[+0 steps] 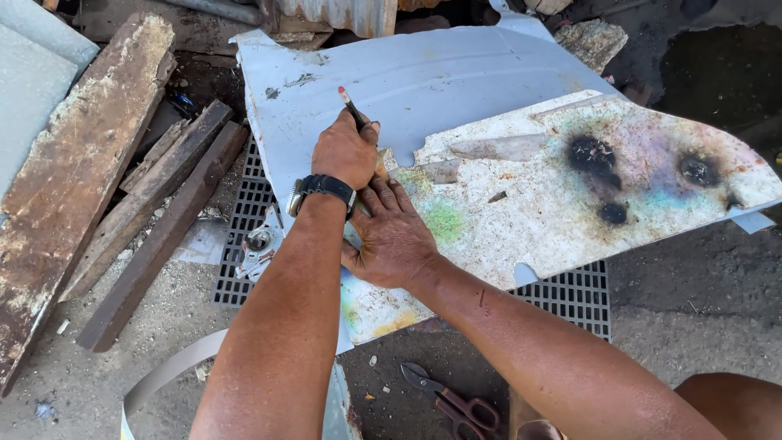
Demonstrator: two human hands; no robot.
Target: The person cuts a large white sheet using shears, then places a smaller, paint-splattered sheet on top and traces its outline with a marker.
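Observation:
My left hand (345, 151), with a black watch on the wrist, is shut on a pencil (352, 106) whose red end points up and away. The pencil's lower end meets the edge of a white, stained panel (562, 204) with black burn spots. That panel lies on top of a pale blue-grey metal sheet (407, 90). My right hand (393, 238) lies flat, fingers spread, on the stained panel's left end, just below my left hand. Both forearms come in from the bottom of the view.
Both sheets rest on a black metal grate (574, 295) on the dirt ground. Tin snips with reddish handles (450, 401) lie near the bottom edge. Weathered wooden planks (155, 204) are stacked at the left. A curved metal strip (167, 373) lies at the lower left.

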